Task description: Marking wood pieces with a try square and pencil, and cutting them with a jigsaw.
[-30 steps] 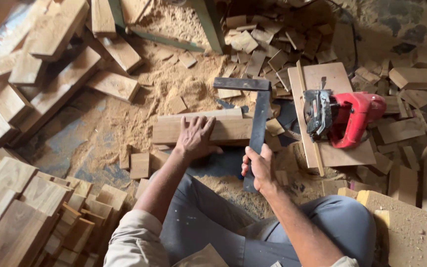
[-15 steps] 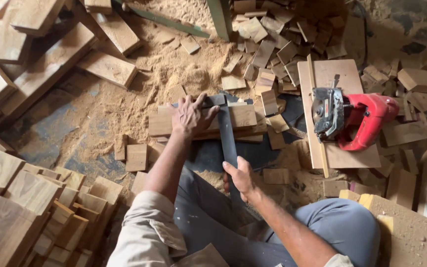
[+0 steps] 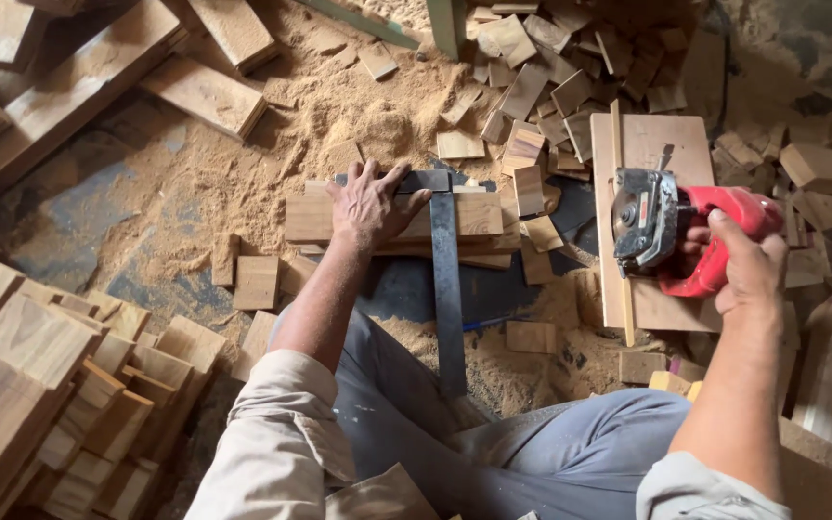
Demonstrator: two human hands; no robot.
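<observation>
Wooden plank and steel square under flat open left hand; right hand clamped on red saw, offcuts all around.

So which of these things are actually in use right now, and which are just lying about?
In use: left hand pressing the metal square on the plank; right hand on the red circular saw.
Lying about: offcuts, sawdust, stacked blocks.

Sawdust lies thick over the floor, which shows dark and bare at the left of the frame. Stacked wood blocks fill the lower left, long planks the upper left, loose offcuts the upper right.
</observation>
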